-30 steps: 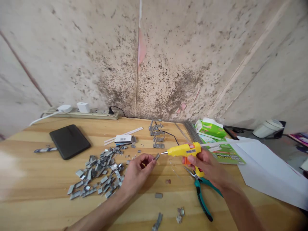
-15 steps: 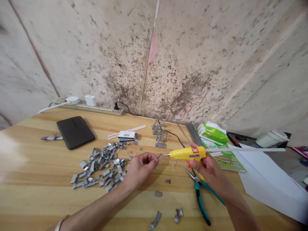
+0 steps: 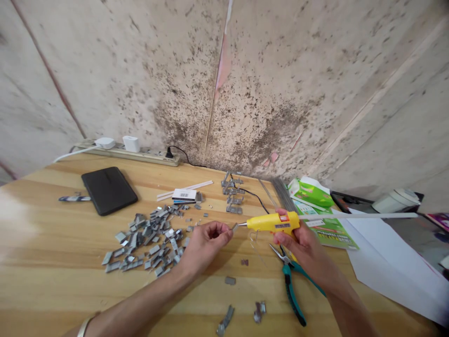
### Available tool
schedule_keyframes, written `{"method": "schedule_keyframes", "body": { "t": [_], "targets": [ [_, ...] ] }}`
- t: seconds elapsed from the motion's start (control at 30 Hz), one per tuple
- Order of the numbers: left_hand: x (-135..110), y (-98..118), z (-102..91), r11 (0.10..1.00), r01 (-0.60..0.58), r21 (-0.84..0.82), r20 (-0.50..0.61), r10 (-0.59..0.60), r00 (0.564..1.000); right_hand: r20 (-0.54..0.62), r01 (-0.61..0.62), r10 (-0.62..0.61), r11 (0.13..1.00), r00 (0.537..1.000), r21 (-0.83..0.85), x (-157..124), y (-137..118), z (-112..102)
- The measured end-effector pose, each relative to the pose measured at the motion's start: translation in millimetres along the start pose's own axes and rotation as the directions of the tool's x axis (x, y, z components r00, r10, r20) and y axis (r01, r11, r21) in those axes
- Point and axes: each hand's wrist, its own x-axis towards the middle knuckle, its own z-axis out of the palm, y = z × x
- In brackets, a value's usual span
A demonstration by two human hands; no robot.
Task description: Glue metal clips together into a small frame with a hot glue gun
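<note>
A person's two bare hands work over a wooden counter [image 3: 70, 281] set against a stained, speckled wall. The right hand [image 3: 301, 241] is wrapped around the grip of a yellow hot glue gun [image 3: 275, 222], held level above the counter with a long white glue stick [image 3: 358, 216] jutting from its back. A small blue label on the gun's side is too small to read. The left hand [image 3: 206, 243] pinches a small grey metal clip [image 3: 234, 227] between its fingertips, right at the gun's nozzle.

A white card [image 3: 184, 194] with a printed barcode lies further back. Green packaging [image 3: 310, 192] and a green printed sheet [image 3: 329, 231] sit to the right, their writing illegible.

A pile of grey clips [image 3: 147, 241] spreads just left of the left hand. Teal-handled pliers [image 3: 293, 285] lie under the right wrist. A black tablet case [image 3: 108, 189] and a power strip [image 3: 140, 154] with white plugs sit at the back left. White paper sheets [image 3: 389, 262] cover the right edge. A few loose clips [image 3: 229, 280] lie near the forearms.
</note>
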Motion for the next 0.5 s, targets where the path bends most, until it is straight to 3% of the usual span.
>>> {"method": "schedule_keyframes", "body": {
  "t": [0.5],
  "targets": [
    [0.0, -3.0, -0.1, 1.0, -0.001, -0.009, 0.01, 0.001, 1.0, -0.016, 0.037, -0.038, 0.996, 0.999, -0.078, 1.9, 0.7, -0.1]
  ]
}}
